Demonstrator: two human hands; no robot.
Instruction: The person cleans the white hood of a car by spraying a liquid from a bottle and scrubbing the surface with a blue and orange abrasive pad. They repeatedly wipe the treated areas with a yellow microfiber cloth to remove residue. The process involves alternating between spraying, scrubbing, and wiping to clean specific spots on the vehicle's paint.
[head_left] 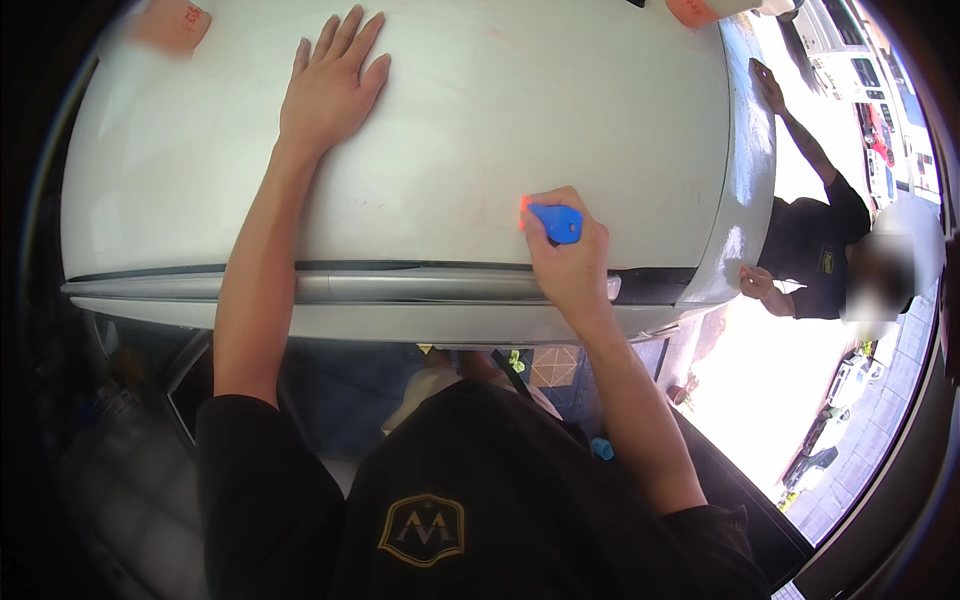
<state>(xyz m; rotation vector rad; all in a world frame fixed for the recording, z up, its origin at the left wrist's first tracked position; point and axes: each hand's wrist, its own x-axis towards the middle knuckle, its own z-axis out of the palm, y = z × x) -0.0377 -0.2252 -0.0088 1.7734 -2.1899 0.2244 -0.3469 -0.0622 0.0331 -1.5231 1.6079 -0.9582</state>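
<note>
My left hand (332, 98) lies flat on the pale car roof (460, 130), its fingers stretched out and spread. Nothing is in it. Closer to the roof's near edge, my right hand (580, 262) is closed around a small blue plastic scraper (560, 224). The scraper's orange blade (523, 212) points left and seems to meet the roof surface. My right wrist passes over the silver roof rail (430, 288), and my left forearm crosses the same rail further left.
Another person (815, 245) in dark clothes works at the car's right end, hands near the glass. Pale containers with orange marks stand on the roof at far left (175, 25) and far right (697, 10). An open car door (735, 490) is below right.
</note>
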